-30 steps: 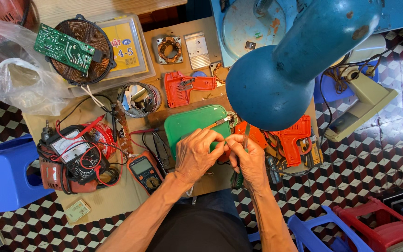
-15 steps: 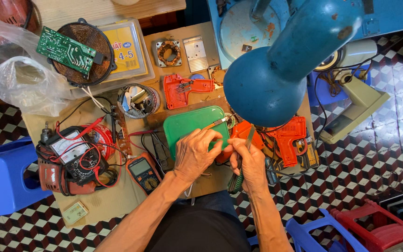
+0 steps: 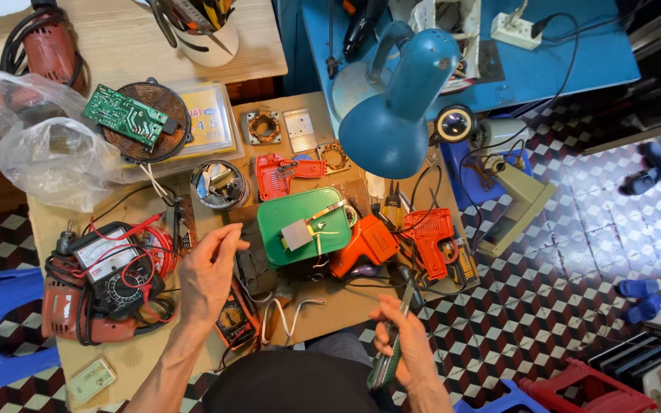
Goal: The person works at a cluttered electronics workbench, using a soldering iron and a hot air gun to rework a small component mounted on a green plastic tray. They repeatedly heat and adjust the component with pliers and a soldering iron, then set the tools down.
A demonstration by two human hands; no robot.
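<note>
Left hand (image 3: 210, 269) raised over the cluttered worktop (image 3: 128, 359), fingers loosely curled, thumb and fingertips nearly together; nothing visible between them, so grasping or empty cannot be told. Below it lies a small yellow-dialled multimeter (image 3: 232, 321). Right hand (image 3: 405, 344) lower, at the worktop's near edge, fingers clenched around a green-handled tool (image 3: 392, 353), probably a screwdriver, shaft tilted up towards the orange soldering gun (image 3: 367, 245).

Green plastic lid (image 3: 304, 226) sits mid-worktop between the hands and further from the body; a small metal part with thin wire legs (image 3: 307, 229) rests on it, touched by neither hand. Red-orange gun-shaped tool (image 3: 431, 233) right of the orange one. Analogue meter (image 3: 112, 268) on a red drill, far left. Blue desk lamp (image 3: 395, 115) overhangs the back.
</note>
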